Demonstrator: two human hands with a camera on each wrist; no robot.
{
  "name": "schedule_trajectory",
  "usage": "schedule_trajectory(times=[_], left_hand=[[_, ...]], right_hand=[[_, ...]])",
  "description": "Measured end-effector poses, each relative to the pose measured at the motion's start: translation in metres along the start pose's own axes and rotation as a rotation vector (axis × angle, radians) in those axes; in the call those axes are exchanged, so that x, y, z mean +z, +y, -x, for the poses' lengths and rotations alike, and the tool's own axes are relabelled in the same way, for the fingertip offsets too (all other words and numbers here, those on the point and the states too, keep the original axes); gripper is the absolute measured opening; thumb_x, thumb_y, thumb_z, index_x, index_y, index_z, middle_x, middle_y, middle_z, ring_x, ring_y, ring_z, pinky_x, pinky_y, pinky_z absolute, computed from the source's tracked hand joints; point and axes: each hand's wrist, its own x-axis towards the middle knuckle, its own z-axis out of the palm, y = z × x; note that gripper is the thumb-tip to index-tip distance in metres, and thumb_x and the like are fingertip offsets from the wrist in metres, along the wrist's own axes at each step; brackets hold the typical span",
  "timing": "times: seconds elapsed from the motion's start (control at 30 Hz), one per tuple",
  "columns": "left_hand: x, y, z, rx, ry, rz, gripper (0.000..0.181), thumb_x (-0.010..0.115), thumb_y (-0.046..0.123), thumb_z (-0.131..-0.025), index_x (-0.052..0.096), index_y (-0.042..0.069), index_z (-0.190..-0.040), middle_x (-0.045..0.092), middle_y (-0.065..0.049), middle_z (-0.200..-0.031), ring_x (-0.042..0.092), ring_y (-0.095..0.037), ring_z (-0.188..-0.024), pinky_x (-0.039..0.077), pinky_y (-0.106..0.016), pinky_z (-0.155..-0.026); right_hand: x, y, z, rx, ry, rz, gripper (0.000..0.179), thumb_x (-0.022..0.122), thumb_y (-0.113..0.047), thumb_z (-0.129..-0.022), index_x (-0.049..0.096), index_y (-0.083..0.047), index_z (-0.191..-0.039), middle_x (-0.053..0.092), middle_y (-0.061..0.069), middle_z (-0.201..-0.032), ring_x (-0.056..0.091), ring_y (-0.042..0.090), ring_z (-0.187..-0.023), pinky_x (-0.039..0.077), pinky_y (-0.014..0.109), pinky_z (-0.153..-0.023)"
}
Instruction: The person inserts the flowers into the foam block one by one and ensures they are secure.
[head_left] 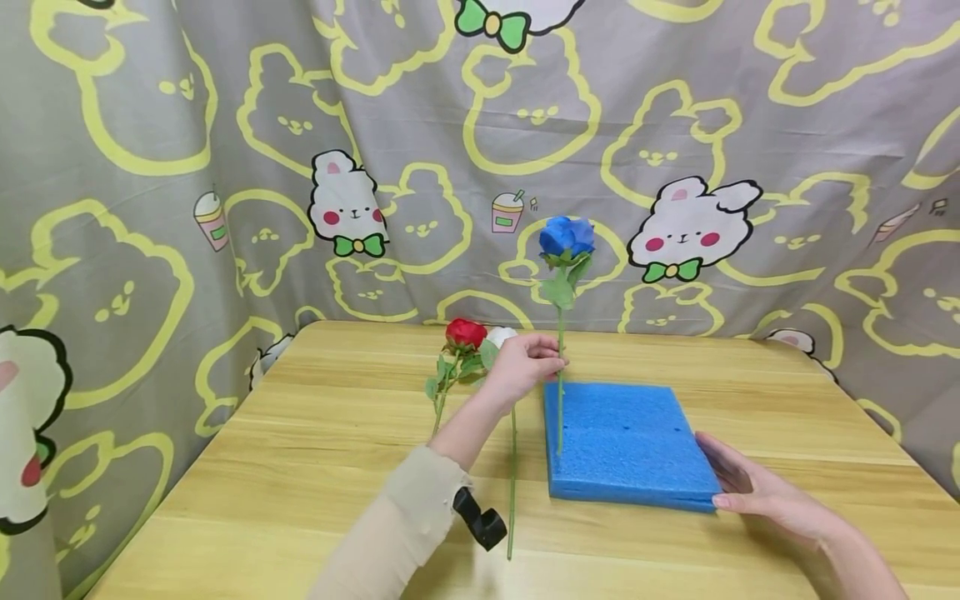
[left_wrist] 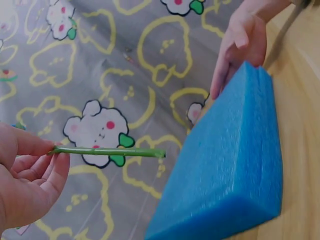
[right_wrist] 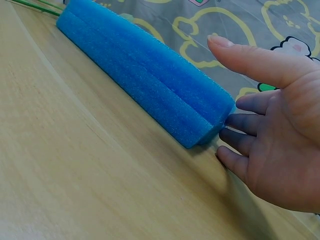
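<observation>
The left hand (head_left: pixel 521 367) pinches the green stem of the blue rose (head_left: pixel 566 237) between thumb and fingertips, about halfway up. The rose stands upright with its lower end in the foam block (head_left: pixel 626 442), near the block's left edge; in the left wrist view the stem (left_wrist: pixel 107 151) runs from the fingers (left_wrist: pixel 30 175) straight to the block's top face.

The right hand (head_left: pixel 750 487) lies with fingers straight and relaxed against the block's near right corner, gripping nothing; in the right wrist view its fingertips (right_wrist: pixel 227 135) touch the end of the block (right_wrist: pixel 150 85) and its thumb hovers above the top edge.

The block lies flat on the wooden table (head_left: pixel 300 467). A few small holes show in its top face to the right of the stem, and the rest of that face is bare. Left of the block, a red rose (head_left: pixel 465 333) and a white rose (head_left: pixel 501 336) lie on the table behind the left hand, their stems running toward the near edge. Bare wood lies on every side of the block, and a printed curtain (head_left: pixel 225 167) hangs behind the far edge.
</observation>
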Motion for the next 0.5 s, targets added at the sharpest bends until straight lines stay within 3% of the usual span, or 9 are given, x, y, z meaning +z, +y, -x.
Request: schedule_trajectory(times=[0.17,0.23,0.5], left_hand=[[0.014,0.003,-0.006,0.018,-0.001,0.010,0.025,0.063,-0.004,-0.084,0.058,-0.010,-0.108,0.060,-0.008,-0.082,0.063,-0.022,-0.074,0.056,-0.033,-0.070],[0.019,0.002,-0.010,0.020,0.013,0.008,0.024,0.064,-0.004,-0.084,0.059,-0.007,-0.107,0.061,-0.008,-0.082,0.062,-0.017,-0.069,0.056,-0.033,-0.068],[0.042,0.004,-0.022,0.057,0.050,-0.069,0.024,0.065,-0.001,-0.084,0.062,-0.002,-0.107,0.066,-0.010,-0.084,0.063,-0.016,-0.064,0.056,-0.031,-0.065]], right_hand=[[0.001,0.000,0.000,0.023,0.014,0.002,0.075,0.045,0.007,-0.092,-0.014,0.015,-0.137,0.026,-0.032,-0.138,0.024,-0.016,-0.124,0.022,0.006,-0.097],[0.001,0.000,0.000,0.016,0.010,0.004,0.075,0.045,0.007,-0.092,-0.014,0.015,-0.137,0.026,-0.032,-0.139,0.024,-0.015,-0.124,0.022,0.007,-0.097],[0.002,0.000,0.001,-0.017,0.017,0.020,0.073,0.045,0.009,-0.091,-0.010,0.016,-0.138,0.024,-0.027,-0.140,0.024,-0.014,-0.125,0.023,0.007,-0.097]])
